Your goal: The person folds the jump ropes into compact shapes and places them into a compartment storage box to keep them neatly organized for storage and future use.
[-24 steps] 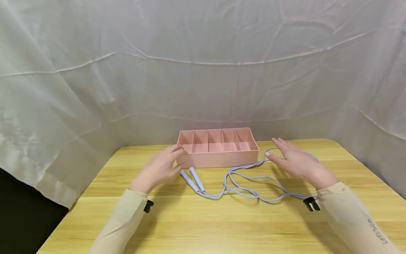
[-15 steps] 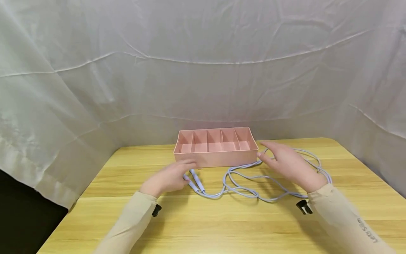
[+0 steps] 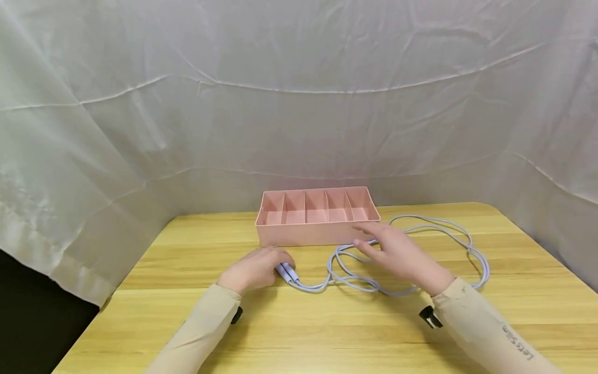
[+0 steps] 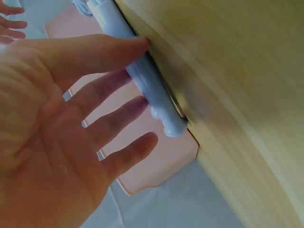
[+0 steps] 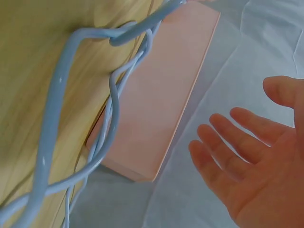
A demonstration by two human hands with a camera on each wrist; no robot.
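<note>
We are losing most of the rope handles (image 3: 288, 272) under the left hand (image 3: 254, 268); the right hand (image 3: 402, 255) is covering some cord (image 3: 467, 244).

On the worktop (image 3: 327, 332) the divided tray (image 3: 317, 228) sits at twelve o'clock; the rope (image 3: 420, 249) sprawls before it toward three (its handles (image 3: 288, 272) at nine).

Head view high, wrist views close

Rope (image 3: 406, 259): smooth, glossy pale blue plastic cord; handles (image 4: 147, 85) matt plastic, at left fingertips (image 4: 140, 43). Box (image 3: 317, 215): matt pink plastic. Table (image 3: 327, 322): smooth light wood grain. Backdrop (image 3: 299, 104): creased white cloth. Sleeves (image 3: 486, 332): beige fabric.
</note>
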